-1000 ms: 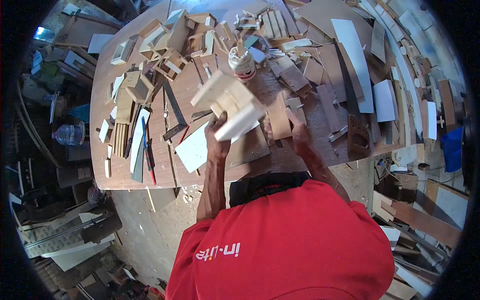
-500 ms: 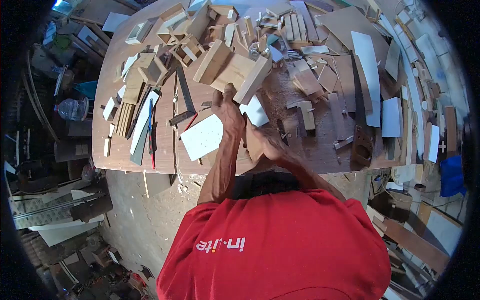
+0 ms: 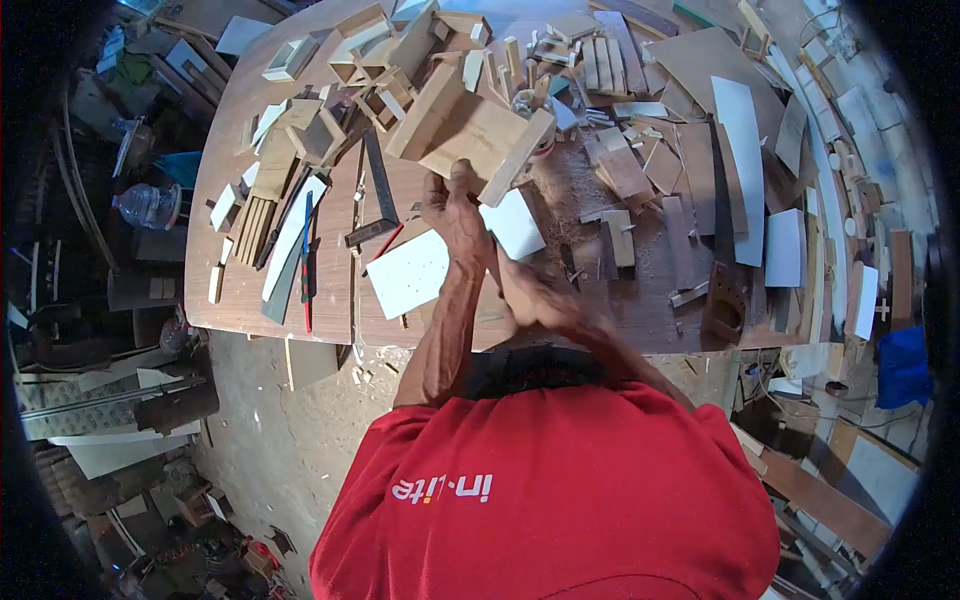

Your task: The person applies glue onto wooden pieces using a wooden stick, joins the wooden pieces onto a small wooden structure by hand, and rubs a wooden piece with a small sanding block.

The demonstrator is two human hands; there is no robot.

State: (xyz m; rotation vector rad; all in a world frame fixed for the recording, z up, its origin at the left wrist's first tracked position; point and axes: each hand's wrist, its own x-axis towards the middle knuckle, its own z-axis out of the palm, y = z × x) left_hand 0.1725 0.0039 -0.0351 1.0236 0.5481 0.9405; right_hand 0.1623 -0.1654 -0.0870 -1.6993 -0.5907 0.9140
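A U-shaped plywood piece [image 3: 475,135], with a flat panel between two upright side boards, is tilted above the table. My left hand [image 3: 455,210] is closed on its near edge, the thumb over the panel. My right hand [image 3: 532,293] is lower, close to my left wrist. Its fingers are partly hidden and slightly smeared, so whether it holds anything is unclear. Under my left forearm lies a white speckled board [image 3: 408,275], and a smaller white piece [image 3: 513,224] lies just beyond my right hand.
A try square [image 3: 378,190], a red pencil [image 3: 388,242] and a blue-and-red tool [image 3: 307,255] lie to the left. A handsaw [image 3: 724,300] rests to the right among boards. Small wooden boxes [image 3: 358,45] and offcuts crowd the far side, near a jar [image 3: 535,105].
The plywood piece has tipped a little and shifted slightly right in my left hand. My right hand has moved slightly, and the brown patch beside it no longer shows the same way.
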